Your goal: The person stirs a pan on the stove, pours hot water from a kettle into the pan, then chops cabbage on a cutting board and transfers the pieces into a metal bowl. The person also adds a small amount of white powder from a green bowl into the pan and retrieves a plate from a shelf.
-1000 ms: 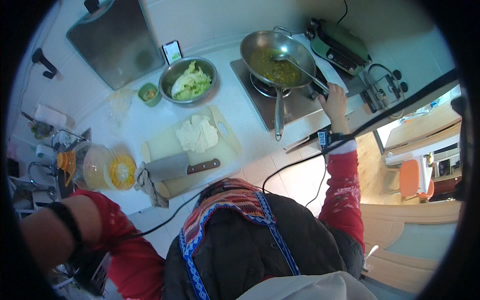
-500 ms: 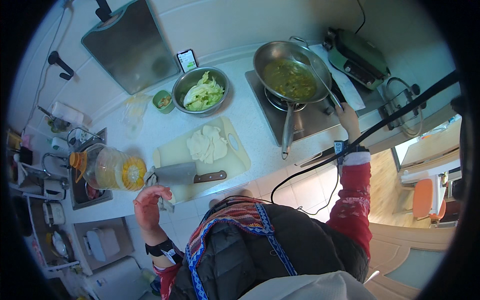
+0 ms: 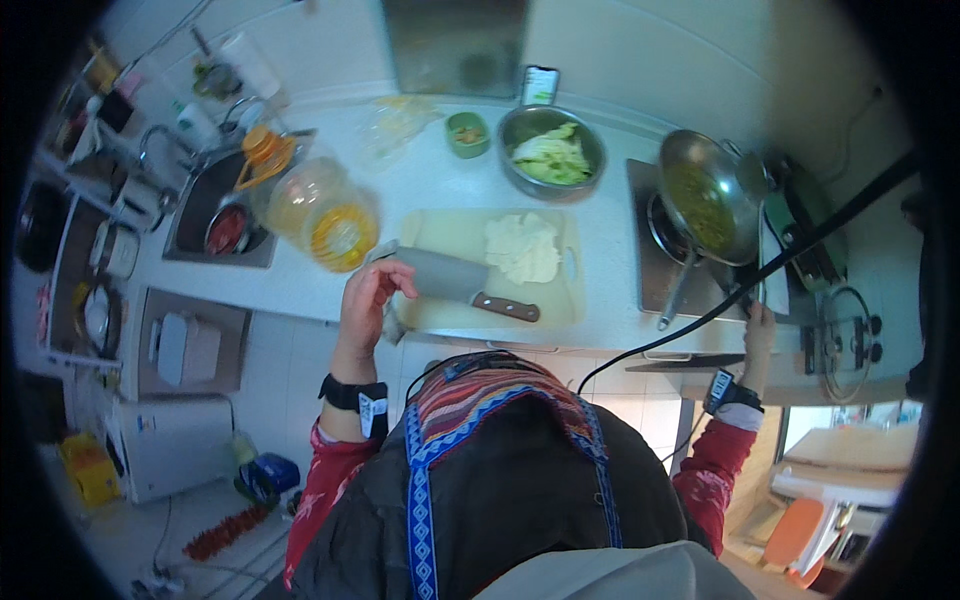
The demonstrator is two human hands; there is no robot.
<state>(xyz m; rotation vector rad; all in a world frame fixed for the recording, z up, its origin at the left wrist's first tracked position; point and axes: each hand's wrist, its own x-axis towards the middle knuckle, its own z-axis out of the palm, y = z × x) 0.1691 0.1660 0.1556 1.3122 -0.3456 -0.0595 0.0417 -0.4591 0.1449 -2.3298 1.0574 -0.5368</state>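
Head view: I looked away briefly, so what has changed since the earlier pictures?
The view has swung left. The left hand, out of sight a second ago, is now at the grey cloth; contact is unclear. The right hand keeps hold of the ladle, which has shifted rightward from the middle of the wok. The cleaver stays on the cutting board.
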